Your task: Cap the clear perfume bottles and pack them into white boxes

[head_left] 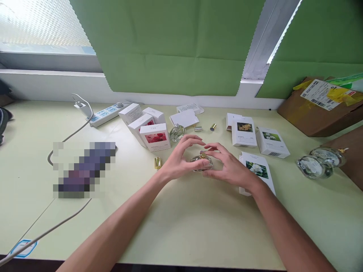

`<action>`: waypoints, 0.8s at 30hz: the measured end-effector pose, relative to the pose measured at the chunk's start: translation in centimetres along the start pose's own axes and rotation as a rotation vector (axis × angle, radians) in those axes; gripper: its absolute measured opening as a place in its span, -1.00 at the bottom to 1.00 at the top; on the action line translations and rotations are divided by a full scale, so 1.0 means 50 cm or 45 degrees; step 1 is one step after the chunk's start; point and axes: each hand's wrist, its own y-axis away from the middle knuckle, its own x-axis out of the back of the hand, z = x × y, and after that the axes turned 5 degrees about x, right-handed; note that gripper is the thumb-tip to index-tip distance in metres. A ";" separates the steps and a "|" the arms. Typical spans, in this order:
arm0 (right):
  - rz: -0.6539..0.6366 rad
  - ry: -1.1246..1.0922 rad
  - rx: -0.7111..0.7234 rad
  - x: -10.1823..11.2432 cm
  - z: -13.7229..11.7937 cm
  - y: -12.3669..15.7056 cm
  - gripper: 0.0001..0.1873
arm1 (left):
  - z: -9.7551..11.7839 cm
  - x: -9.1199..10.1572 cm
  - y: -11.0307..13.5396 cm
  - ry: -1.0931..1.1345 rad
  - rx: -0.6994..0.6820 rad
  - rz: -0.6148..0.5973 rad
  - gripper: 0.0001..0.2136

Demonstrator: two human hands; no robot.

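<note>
Both my hands meet over a small clear glass bottle [202,163] with a gold top, held just above the pale green table [181,226]. My left hand [178,160] curls round its left side with the fingers bent over it. My right hand [227,166] grips the right side, its fingertips at the gold top. A loose gold cap [157,163] lies just left of my left hand. Another round glass bottle [177,132] stands behind the hands.
White boxes with red flower pictures [154,136] stand at back left, more white boxes [244,132] at back right, one flat [256,168] under my right wrist. Two glass bottles [314,166] lie far right by a cardboard box [320,109]. Power strip [106,112] and cables at left.
</note>
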 end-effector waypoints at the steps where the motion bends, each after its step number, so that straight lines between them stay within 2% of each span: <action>1: -0.012 -0.011 -0.010 0.010 0.000 0.005 -0.38 | -0.002 0.001 0.000 0.016 0.005 0.016 -0.63; 3: 0.022 -0.024 -0.034 0.036 0.004 0.016 -0.31 | -0.011 -0.001 0.000 0.074 0.040 0.064 -0.66; 6: 0.243 -0.051 -0.096 0.080 0.020 0.023 -0.52 | -0.031 -0.008 -0.001 0.183 0.151 0.084 -0.61; 8: 0.415 -0.017 -0.165 0.104 0.034 0.009 -0.59 | -0.042 -0.013 -0.003 0.248 0.214 0.077 -0.59; 10: 0.473 0.141 -0.271 0.119 0.047 -0.028 -0.60 | -0.049 -0.017 -0.005 0.303 0.252 0.080 -0.59; 12: 0.435 0.416 -0.410 0.123 0.060 -0.086 -0.64 | -0.052 -0.018 -0.007 0.346 0.265 0.100 -0.58; 17: 0.329 0.567 -0.594 0.096 0.102 -0.231 -0.59 | -0.053 -0.016 -0.008 0.382 0.262 0.107 -0.59; 20: 0.285 0.609 -0.723 0.074 0.126 -0.272 -0.51 | -0.054 -0.014 -0.008 0.411 0.255 0.103 -0.59; 24: 0.266 0.617 -0.807 0.070 0.146 -0.293 -0.58 | -0.055 -0.013 -0.007 0.429 0.258 0.092 -0.59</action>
